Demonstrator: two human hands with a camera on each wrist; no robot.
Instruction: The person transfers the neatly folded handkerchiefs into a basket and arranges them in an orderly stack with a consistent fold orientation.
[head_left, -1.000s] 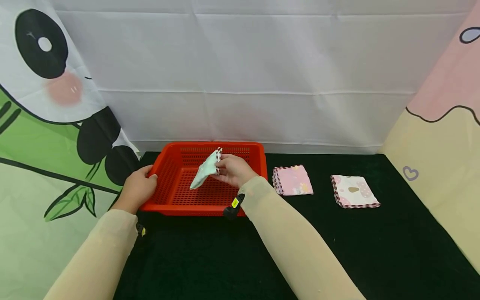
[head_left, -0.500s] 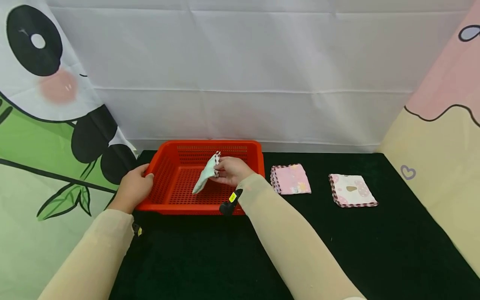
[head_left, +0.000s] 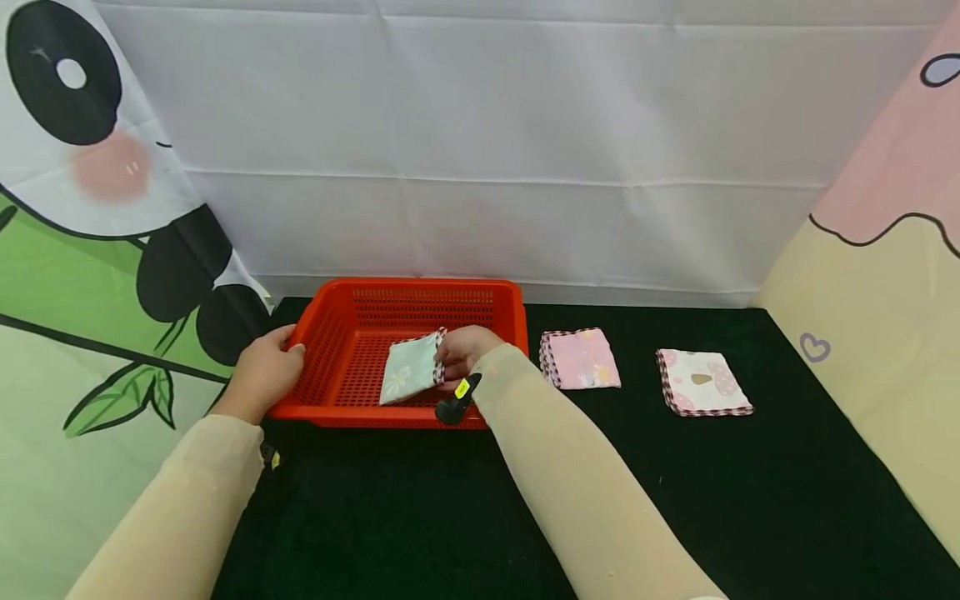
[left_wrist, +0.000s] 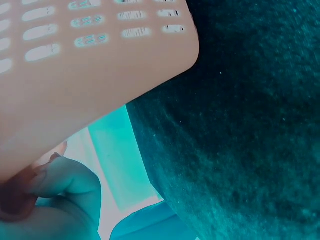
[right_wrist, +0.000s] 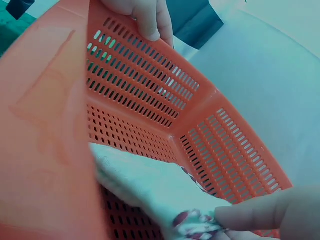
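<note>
My left hand [head_left: 266, 371] grips the left rim of a red plastic basket [head_left: 397, 419], its fingers hooked over the edge in the right wrist view. Inside the basket, my right hand [head_left: 465, 357] pinches the checked edge of a folded mint-green handkerchief [head_left: 408, 369] with a flower print. In the right wrist view the handkerchief [right_wrist: 155, 185] slopes low over the slotted basket floor, and the thumb [right_wrist: 250, 212] presses on its trimmed edge. The left wrist view holds the basket's outer wall [left_wrist: 100, 75] and part of the left hand [left_wrist: 65, 195].
Right of the basket lies a folded pink handkerchief [head_left: 585, 360] with checked trim. Farther right is a white one [head_left: 703, 383] with pink patches. A dark green cloth [head_left: 405, 508] covers the table. A white sheet [head_left: 465, 150] hangs close behind the basket.
My right hand has lowered the mint-green handkerchief into the basket, and it has turned from nearly edge-on to flatter, showing its flower print. The left hand keeps its grip on the rim.
</note>
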